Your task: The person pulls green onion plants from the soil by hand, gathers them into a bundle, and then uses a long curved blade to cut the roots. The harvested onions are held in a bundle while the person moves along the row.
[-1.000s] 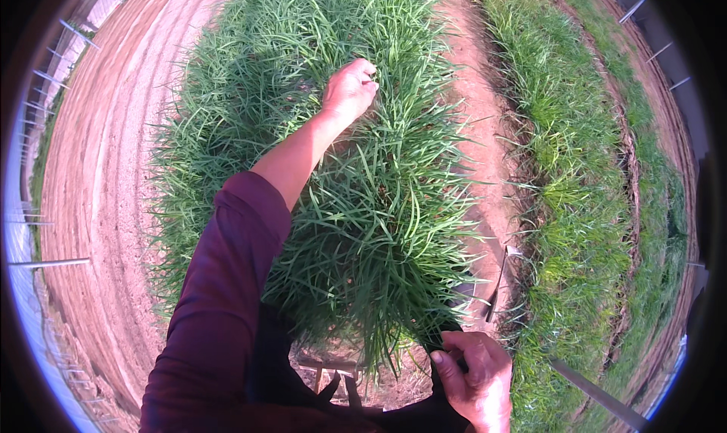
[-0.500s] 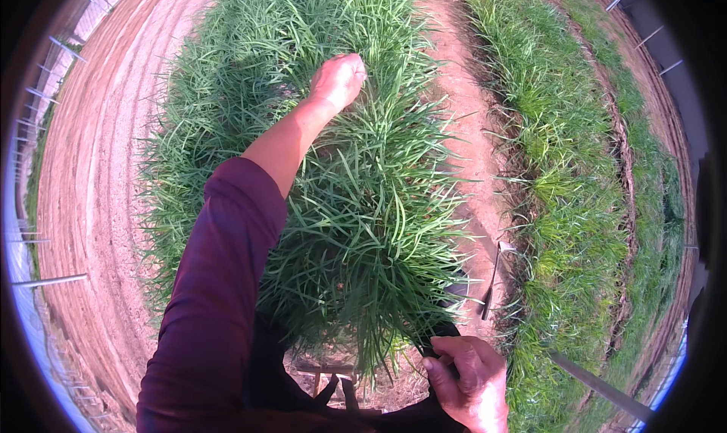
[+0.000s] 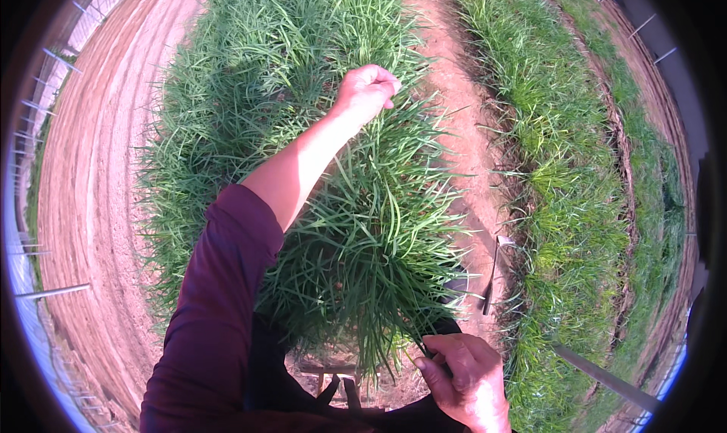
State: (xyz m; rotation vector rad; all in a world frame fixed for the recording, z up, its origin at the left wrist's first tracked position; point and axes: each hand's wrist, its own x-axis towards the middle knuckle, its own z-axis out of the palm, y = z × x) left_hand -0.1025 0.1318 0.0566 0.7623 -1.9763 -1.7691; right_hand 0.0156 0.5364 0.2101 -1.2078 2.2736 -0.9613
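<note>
The left hand (image 3: 367,92) hangs over the long-leaved green plants (image 3: 371,221), fingers pressed together, any leaf between them hidden, its arm probably raised to clear the foliage. By the near leaf ends, the right hand (image 3: 469,376) curls its fingers, whether pinching anything I cannot tell, perhaps kept low to steady leaves. A thin tool (image 3: 491,278) lies on the bare path (image 3: 485,179), presumably within reach.
</note>
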